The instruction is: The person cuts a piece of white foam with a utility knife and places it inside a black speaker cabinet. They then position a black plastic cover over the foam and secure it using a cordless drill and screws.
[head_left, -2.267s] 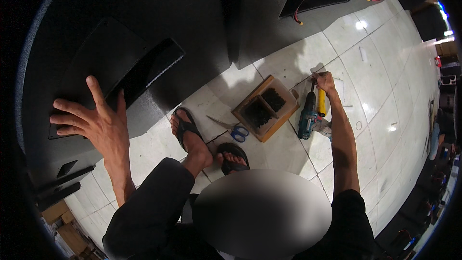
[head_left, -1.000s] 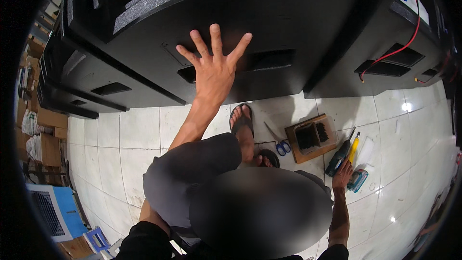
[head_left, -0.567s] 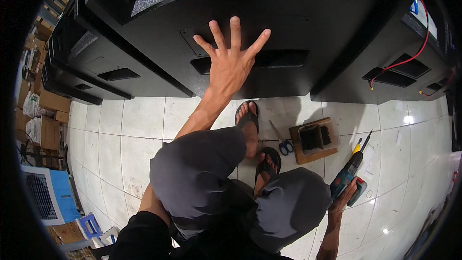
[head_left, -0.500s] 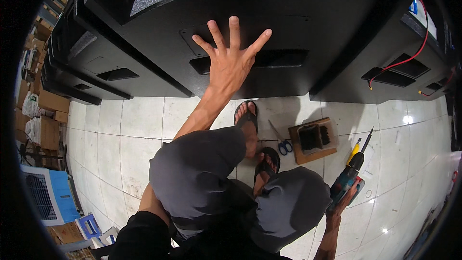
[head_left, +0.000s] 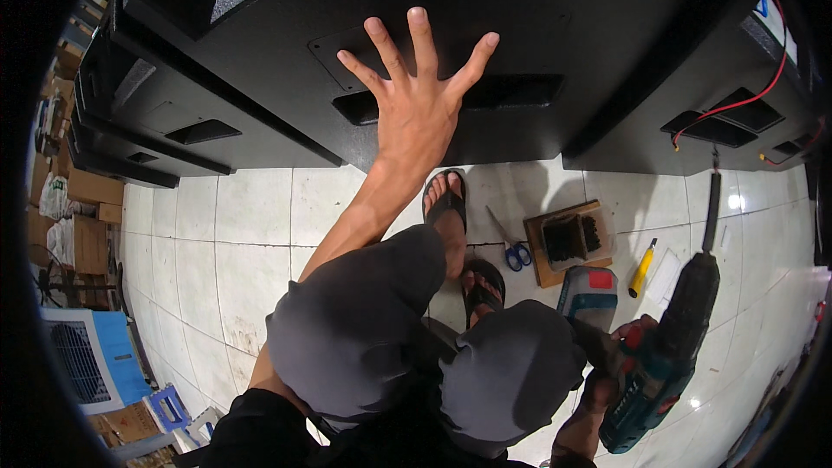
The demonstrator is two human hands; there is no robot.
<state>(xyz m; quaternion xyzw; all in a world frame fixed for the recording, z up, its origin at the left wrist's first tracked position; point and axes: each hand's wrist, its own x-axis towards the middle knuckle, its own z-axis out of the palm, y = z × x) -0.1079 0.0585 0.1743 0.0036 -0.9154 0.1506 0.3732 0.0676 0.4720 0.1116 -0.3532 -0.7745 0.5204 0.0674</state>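
My left hand [head_left: 418, 113] lies with fingers spread on the face of a large black cabinet [head_left: 269, 69], like a speaker box. Beneath its palm runs a dark recessed slot [head_left: 516, 91], and beside the fingers a flat panel outline [head_left: 334, 56] shows. At lower right my right hand [head_left: 611, 373] is wrapped round the grip of a teal and black cordless drill [head_left: 654, 390], partly hidden by my knee. The drill is raised off the floor, its long bit pointing away from me toward the neighbouring cabinet on the right.
An open plastic tub of dark screws [head_left: 565, 243] stands on a brown board [head_left: 548, 273]. Scissors [head_left: 517, 253] and a yellow cutter knife [head_left: 643, 269] lie nearby on the tiles. More black cabinets [head_left: 204, 134] stand left; a red wire [head_left: 741, 107] hangs at right. Cardboard boxes [head_left: 91, 247] line the left.
The drill has been lifted and brought nearer the camera, its bit swinging further right. The left hand stays spread on the cabinet; the view has shifted slightly.
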